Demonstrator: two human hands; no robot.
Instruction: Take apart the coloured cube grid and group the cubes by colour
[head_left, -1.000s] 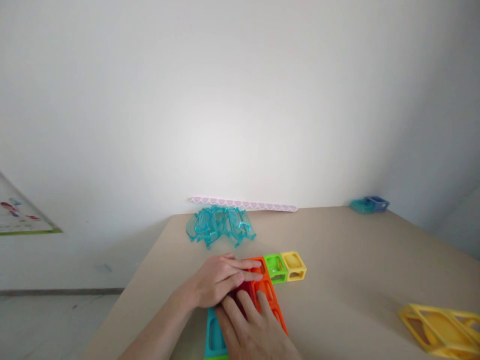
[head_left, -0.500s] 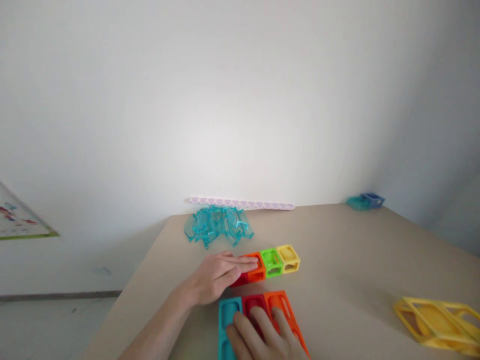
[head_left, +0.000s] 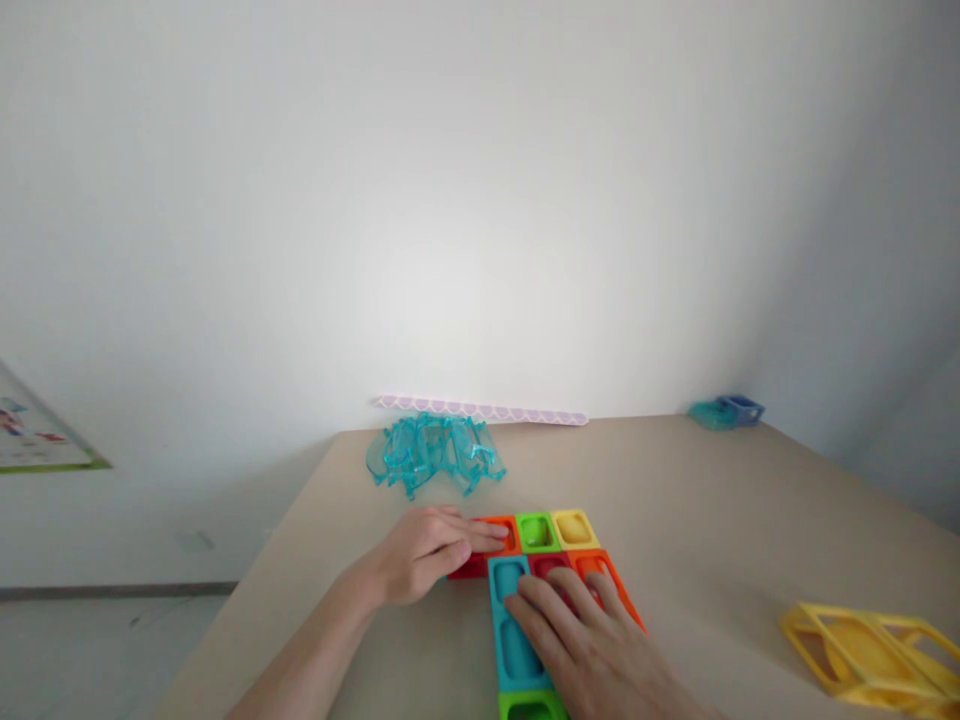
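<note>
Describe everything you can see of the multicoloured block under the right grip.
The block looks like plastic, with rounded hollows in its coloured sections: turquoise on the left, red between, orange on the right, green at the near end. It appears to lie flat on the table, its far end close against the coloured row; contact isn't certain. The right grip rests over it, hiding part, and the picture's bottom edge cuts it off.

We see red/orange/green/yellow block row (head_left: pixel 537 532) at our left hand (head_left: pixel 420 555), teal/red/orange/green slab (head_left: pixel 516 635) under our right hand (head_left: pixel 581 640), lilac-and-white scale-patterned strip (head_left: pixel 484 411) beyond both.
</note>
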